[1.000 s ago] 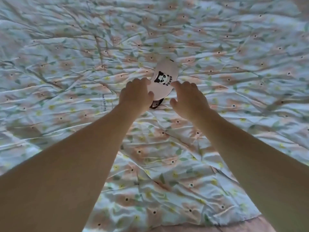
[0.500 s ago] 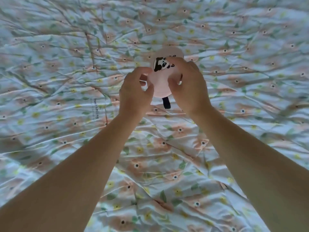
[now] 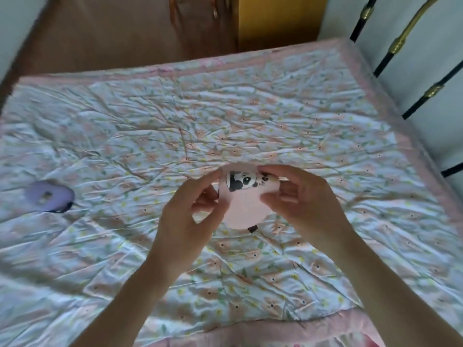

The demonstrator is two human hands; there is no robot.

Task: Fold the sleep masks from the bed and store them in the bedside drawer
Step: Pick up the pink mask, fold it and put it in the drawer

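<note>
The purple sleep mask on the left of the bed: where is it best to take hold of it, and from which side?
The purple sleep mask lies flat on the floral bedspread, apart from both busy hands. Probably best to come from above with the left hand and pinch its near right edge, where a dark strap seems to show; the blur hides finer detail.

I'm looking down at the bed (image 3: 250, 116), its rumpled floral sheet (image 3: 150, 146) edged in pink. A purple sleep mask (image 3: 48, 196) lies flat on it at the far left, alone, well apart from everything else.
</note>
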